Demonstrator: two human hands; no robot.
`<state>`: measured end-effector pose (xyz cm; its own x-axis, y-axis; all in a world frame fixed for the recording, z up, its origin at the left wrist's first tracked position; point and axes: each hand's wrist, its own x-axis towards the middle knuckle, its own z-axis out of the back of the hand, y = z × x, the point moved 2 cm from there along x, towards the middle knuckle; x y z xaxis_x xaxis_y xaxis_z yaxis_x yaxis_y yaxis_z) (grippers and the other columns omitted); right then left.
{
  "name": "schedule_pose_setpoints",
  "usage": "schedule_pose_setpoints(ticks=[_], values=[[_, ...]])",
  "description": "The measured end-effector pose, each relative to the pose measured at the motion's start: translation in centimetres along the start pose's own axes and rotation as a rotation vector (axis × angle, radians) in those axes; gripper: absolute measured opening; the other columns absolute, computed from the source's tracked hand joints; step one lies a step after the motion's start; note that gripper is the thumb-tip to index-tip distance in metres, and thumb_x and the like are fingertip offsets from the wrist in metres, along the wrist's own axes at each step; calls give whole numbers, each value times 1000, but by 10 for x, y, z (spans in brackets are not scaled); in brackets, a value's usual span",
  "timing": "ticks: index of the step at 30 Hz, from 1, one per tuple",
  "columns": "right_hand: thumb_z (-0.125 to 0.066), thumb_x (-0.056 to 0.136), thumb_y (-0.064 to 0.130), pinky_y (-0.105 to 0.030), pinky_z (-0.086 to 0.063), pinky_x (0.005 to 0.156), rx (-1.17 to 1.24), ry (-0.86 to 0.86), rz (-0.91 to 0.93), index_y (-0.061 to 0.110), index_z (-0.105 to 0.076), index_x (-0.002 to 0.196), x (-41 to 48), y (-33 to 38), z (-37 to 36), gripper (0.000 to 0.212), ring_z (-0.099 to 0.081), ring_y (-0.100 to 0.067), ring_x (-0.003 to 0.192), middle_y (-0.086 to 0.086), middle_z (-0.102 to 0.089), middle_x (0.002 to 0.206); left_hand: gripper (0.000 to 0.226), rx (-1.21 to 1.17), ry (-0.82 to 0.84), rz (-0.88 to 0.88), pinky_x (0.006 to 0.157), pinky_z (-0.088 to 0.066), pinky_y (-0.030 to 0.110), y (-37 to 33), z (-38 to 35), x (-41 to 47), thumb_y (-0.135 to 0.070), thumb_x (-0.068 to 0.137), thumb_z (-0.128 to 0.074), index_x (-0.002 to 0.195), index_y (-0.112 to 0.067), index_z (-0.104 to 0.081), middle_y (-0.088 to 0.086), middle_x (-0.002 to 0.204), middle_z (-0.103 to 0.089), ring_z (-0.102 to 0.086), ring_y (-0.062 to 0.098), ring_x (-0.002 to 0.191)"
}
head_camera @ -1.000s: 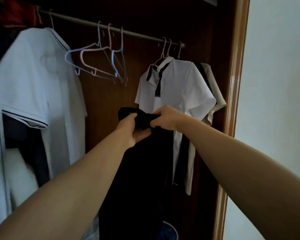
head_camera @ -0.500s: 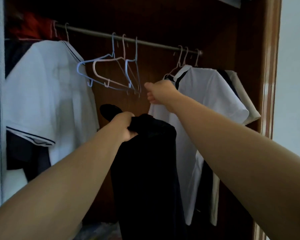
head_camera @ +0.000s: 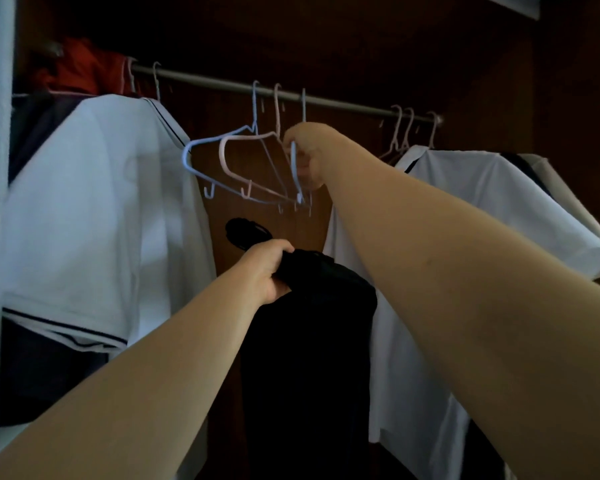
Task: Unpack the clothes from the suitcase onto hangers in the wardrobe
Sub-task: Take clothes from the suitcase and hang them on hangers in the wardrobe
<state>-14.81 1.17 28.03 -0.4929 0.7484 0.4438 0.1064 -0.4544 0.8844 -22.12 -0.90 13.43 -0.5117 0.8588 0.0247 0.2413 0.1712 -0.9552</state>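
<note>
Home bedroom w/ wooden wardrobe (head_camera: pixel 565 98): rail (head_camera: pixel 343 102), hangers (head_camera: pixel 222 161), hung white shirts (head_camera: pixel 84 202)

L hand (head_camera: pixel 269 268) on black garment (head_camera: pixel 309 341) — R hand (head_camera: pixel 309 157) round blue hanger (head_camera: pixel 296 174) on rail (head_camera: pixel 343 105).

I find nothing I can read in this view. The white shirts (head_camera: pixel 84 202), the black garment (head_camera: pixel 309 341) and the hangers (head_camera: pixel 222 161) show me no letters, numbers, labels or brand marks that I can make out. The picture is dim and soft.
</note>
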Motion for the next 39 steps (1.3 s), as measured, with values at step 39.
schedule_pose_setpoints(ticks=[39], values=[[-43,81,-14,-36,-57,75,-655,19,299,-2,-55,72,-200,-172,219,19,-68,-33,76,-21,-63,70,23,-436,311,-119,73,-55,37,74,-119,-51,-13,100,-40,95,-2,-60,13,83,-66,-66,25,75]])
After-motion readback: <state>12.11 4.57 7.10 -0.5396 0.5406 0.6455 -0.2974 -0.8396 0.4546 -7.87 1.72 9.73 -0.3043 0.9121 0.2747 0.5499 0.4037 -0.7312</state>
